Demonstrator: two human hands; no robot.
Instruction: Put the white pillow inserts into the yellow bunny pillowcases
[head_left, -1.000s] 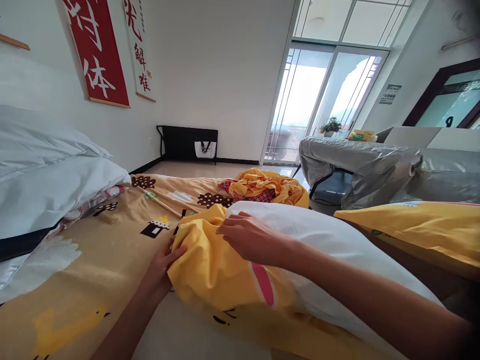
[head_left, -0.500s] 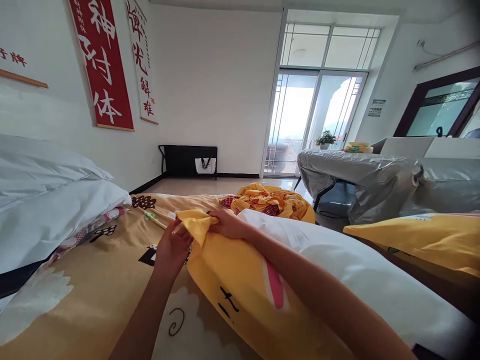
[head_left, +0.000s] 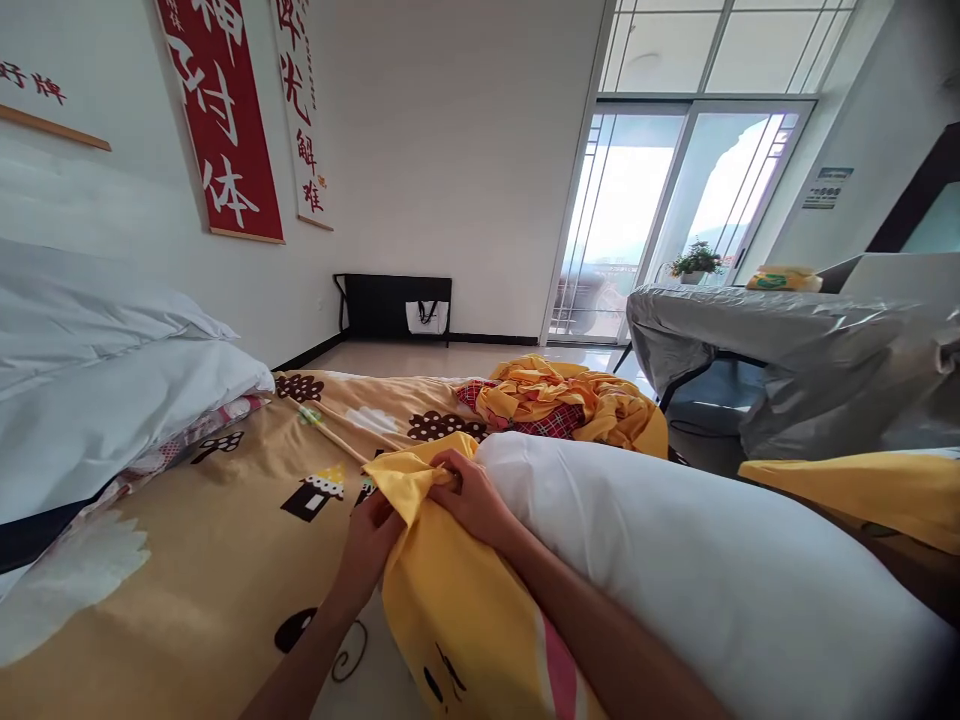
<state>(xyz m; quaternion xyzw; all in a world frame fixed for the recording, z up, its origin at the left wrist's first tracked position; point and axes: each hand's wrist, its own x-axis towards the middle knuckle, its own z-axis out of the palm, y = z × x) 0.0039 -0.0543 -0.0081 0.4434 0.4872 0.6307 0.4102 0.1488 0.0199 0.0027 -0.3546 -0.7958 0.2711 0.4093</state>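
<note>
A yellow pillowcase (head_left: 457, 590) with black marks and a pink stripe lies in front of me on the bed, its far end bunched up in both hands. My left hand (head_left: 369, 545) grips the left edge of that end, its fingertips partly hidden by the cloth. Pinching the folded cloth from the right is my right hand (head_left: 476, 500), thumb and fingers pressed together. Close against my right forearm lies a large white pillow (head_left: 660, 530). Whether anything fills the pillowcase I cannot tell.
A tan patterned bedsheet (head_left: 187, 590) covers the bed. White pillows (head_left: 120, 410) are stacked at left. Crumpled yellow and red-checked bedding (head_left: 570, 400) sits at the far edge. Another yellow pillow (head_left: 862, 490) lies at right, near a plastic-covered table (head_left: 787, 330).
My left hand has moved right and lower along the pillowcase, closer to my right hand. The right hand has turned, its fingers pinching the cloth. The view has shifted slightly.
</note>
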